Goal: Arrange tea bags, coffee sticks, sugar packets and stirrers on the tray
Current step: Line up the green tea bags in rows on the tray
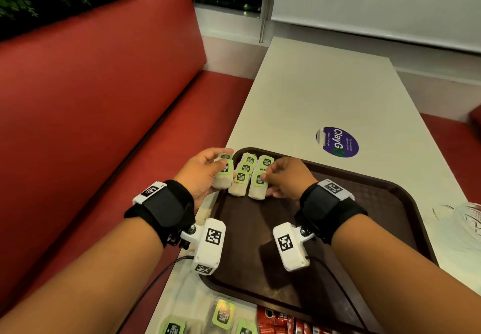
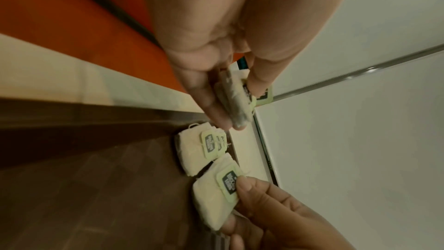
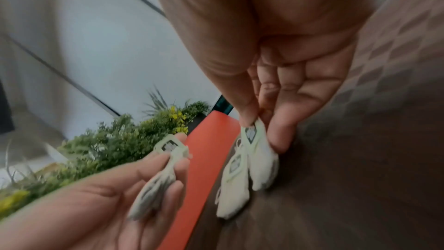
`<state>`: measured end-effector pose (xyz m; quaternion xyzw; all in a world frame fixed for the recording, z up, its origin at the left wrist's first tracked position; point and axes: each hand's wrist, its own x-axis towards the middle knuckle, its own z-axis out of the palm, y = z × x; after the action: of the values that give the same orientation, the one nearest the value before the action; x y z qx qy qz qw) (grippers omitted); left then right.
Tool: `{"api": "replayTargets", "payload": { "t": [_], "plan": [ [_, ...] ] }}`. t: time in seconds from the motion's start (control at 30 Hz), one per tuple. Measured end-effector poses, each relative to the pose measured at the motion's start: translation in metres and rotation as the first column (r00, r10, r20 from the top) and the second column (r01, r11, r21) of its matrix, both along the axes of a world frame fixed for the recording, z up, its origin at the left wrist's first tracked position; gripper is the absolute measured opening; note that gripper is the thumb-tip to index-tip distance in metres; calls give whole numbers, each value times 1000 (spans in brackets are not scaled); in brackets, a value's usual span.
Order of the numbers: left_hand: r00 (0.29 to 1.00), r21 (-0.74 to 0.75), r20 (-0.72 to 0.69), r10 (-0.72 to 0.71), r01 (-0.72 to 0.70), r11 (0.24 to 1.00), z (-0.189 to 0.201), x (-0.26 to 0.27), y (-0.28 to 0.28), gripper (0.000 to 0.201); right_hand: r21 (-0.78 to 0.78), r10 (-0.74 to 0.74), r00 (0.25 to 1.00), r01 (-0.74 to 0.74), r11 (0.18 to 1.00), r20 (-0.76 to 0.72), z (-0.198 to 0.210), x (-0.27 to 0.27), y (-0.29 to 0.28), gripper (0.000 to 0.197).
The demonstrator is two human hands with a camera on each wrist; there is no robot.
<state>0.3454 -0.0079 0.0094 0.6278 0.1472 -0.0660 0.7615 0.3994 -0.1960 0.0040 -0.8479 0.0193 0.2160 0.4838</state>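
A dark brown tray [image 1: 364, 203] lies on the white table. Cream tea bags with green tags sit in two short rows [image 1: 246, 167] at its far left corner. My left hand [image 1: 221, 162] grips a small stack of tea bags [image 1: 222, 180] just over the tray's left rim; in the left wrist view the stack [image 2: 236, 100] is pinched between thumb and fingers. My right hand [image 1: 263, 177] pinches the tag end of the nearest tea bag [image 1: 257, 190] of the right row, which rests on the tray [image 3: 261, 163].
More loose tea bags [image 1: 223, 313] and red coffee sticks [image 1: 281, 320] lie at the table's near edge. A purple round sticker [image 1: 337, 141] sits beyond the tray. A clear glass item [image 1: 458, 219] stands at the right. A red bench [image 1: 104, 125] runs along the left.
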Motion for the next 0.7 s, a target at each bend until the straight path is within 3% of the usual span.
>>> {"api": "replayTargets", "payload": {
  "t": [0.13,0.3,0.37,0.47,0.6,0.7],
  "plan": [
    [1000,34,9,5,-5,999,-1,-1,-1,28,-219,45,987,-11,976,152,-5,4,2,19],
    [1000,39,2,-15,15,999,0,-3,-2,23,-369,93,989,-46,928,112,-6,7,2,26],
    [1000,66,5,-13,13,998,-1,-4,-2,20,-382,72,985,-6,924,159,-6,8,1,24],
    [1000,97,21,-13,11,995,-2,-5,-2,26,-229,23,959,44,973,282,0,3,4,30],
    [998,112,39,-57,52,992,-1,-7,-5,33,81,68,996,-73,994,57,15,-10,20,35],
    [995,151,51,-81,73,986,-2,-9,-7,34,201,75,997,-76,977,9,14,-13,27,33]
  ]
}}
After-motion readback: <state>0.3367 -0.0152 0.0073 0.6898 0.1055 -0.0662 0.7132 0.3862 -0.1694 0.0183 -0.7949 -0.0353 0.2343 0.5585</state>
